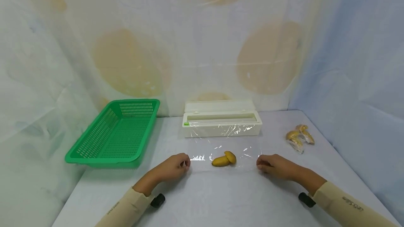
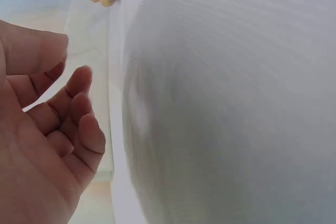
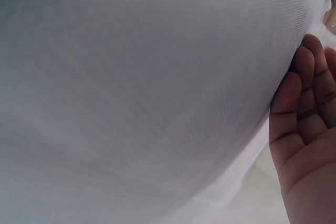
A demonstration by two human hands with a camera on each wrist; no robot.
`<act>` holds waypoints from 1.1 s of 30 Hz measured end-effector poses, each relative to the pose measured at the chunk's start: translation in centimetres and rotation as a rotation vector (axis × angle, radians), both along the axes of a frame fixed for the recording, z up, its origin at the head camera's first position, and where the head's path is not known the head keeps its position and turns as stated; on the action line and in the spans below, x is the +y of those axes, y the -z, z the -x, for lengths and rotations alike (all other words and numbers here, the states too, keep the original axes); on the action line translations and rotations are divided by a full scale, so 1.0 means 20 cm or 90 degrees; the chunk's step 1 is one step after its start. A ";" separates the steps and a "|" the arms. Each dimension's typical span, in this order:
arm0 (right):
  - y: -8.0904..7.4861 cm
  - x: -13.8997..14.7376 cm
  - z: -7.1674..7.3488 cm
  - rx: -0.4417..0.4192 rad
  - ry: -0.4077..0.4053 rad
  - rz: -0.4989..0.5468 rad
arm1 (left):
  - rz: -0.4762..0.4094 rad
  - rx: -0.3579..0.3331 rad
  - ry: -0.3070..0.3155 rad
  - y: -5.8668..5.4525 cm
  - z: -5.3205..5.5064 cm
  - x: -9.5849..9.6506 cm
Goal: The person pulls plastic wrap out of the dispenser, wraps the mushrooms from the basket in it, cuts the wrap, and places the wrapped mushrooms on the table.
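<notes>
Clear plastic wrap [image 1: 205, 150] stretches over the table from a white dispenser box [image 1: 222, 129] toward both hands. A yellow mushroom [image 1: 221, 161] lies on its side at the film, midway between the hands; whether it is over or under the film I cannot tell. At the film's near left corner my left hand [image 1: 176, 166] pinches the edge between thumb and index finger. The other fingers show loosely curled in the left wrist view [image 2: 58, 114]. My right hand [image 1: 274, 166] pinches the near right corner. In the right wrist view its thumb is mostly hidden.
A green perforated basket [image 1: 142, 150] stands at the left. Behind the film, the dispenser's lid [image 1: 219, 106] is raised, and a small green piece [image 1: 186, 124] sits at its left end. Film-wrapped yellow mushrooms [image 1: 294, 138] lie at the right. Sheeting [image 1: 202, 45] encloses the table.
</notes>
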State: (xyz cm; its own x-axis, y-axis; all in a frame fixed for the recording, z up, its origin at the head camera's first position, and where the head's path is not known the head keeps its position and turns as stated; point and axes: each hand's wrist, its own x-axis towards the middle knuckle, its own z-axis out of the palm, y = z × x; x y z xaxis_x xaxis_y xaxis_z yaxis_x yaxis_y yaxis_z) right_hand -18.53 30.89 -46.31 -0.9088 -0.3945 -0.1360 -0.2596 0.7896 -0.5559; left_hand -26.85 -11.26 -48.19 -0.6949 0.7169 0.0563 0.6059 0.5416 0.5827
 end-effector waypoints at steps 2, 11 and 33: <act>0.00 0.00 0.01 -0.005 -0.012 0.001 | -0.021 -0.010 -0.001 0.00 0.00 0.00; 0.00 0.01 0.00 0.028 -0.025 -0.015 | -0.086 -0.108 0.007 0.00 0.02 0.00; 0.02 0.00 0.13 -0.050 0.144 0.386 | -0.233 -0.154 -0.116 -0.01 0.06 0.08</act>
State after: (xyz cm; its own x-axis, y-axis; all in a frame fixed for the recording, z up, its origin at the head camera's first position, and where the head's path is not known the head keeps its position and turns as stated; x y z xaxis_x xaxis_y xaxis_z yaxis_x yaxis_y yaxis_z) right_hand -21.07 30.92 -46.74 -0.9748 -0.2224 -0.0184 -0.0645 0.3597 -0.9308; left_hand -28.13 -9.68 -48.06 -0.8322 0.5448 0.1034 0.3429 0.3591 0.8680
